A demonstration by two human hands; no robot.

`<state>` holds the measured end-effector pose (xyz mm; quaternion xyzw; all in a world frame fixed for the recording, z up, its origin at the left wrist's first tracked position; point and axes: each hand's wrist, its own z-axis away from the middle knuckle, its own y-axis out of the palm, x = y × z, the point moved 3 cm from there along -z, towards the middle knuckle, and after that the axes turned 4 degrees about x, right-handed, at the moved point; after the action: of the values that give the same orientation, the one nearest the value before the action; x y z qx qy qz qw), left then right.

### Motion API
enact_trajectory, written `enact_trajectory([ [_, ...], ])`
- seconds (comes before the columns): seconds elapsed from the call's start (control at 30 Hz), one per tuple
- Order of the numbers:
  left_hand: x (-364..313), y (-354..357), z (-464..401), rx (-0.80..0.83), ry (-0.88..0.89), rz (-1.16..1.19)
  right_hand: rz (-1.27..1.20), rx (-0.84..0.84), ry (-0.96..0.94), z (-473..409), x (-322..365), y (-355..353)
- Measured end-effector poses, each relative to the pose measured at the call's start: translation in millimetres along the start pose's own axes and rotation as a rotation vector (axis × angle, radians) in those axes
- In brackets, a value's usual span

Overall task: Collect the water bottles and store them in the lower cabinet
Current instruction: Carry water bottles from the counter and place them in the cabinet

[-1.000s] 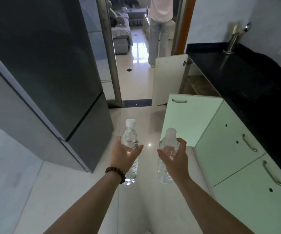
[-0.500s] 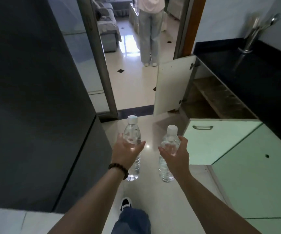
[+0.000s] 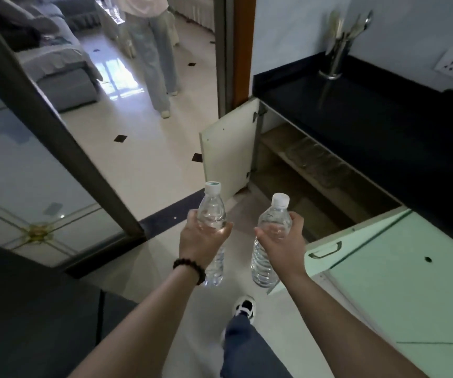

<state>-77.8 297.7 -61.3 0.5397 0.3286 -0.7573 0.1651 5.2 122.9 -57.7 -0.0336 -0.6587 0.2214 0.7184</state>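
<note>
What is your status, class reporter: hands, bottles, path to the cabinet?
Left hand grips left bottle; right hand grips right bottle. Lower cabinet open ahead. Green door ajar beside right hand.

The left hand [image 3: 202, 241] covers the middle of the left bottle [image 3: 212, 211], and the right hand [image 3: 284, 242] hides the waist of the right bottle [image 3: 274, 214]. At twelve o'clock a standing person [image 3: 153, 50] is cut off above the waist by the top edge. The depths of the open cabinet [image 3: 301, 170] at two o'clock are too dark to read. The utensils in the holder [image 3: 338, 54] are blurred.
</note>
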Motion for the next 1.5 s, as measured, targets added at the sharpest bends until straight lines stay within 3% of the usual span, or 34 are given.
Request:
enact_trajectory([
  [0.33,-41.7,124.5,-223.2,0.292,0.001,-0.165,-0.037,-0.265,0.185,-207.9,-31.1,1.3],
  [0.57,-66.3,194.7,-326.5,0.462,-0.078,-0.212,-0.046,-0.314,0.314,-305.6,-37.0,-2.2],
  [0.8,-35.2,248.4,-414.5,0.633,-0.255,-0.248,-0.047,-0.375,0.433,-368.5,-72.2,19.1],
  [1.0,37.7,322.5,-505.5,0.75,-0.571,0.056,-0.143,-0.445,0.42,-442.1,-150.8,43.7],
  [1.1,62.9,368.1,-554.2,0.809,-0.521,0.079,-0.191,-0.523,0.353,-482.6,-194.9,46.4],
  [1.2,67.1,403.8,-600.1,0.833,-0.346,0.026,-0.196,-0.58,0.301,-524.0,-226.4,39.0],
  [1.5,42.7,485.4,-681.1,0.773,0.044,-0.176,-0.209,-0.659,0.239,-611.4,-272.4,-2.8],
])
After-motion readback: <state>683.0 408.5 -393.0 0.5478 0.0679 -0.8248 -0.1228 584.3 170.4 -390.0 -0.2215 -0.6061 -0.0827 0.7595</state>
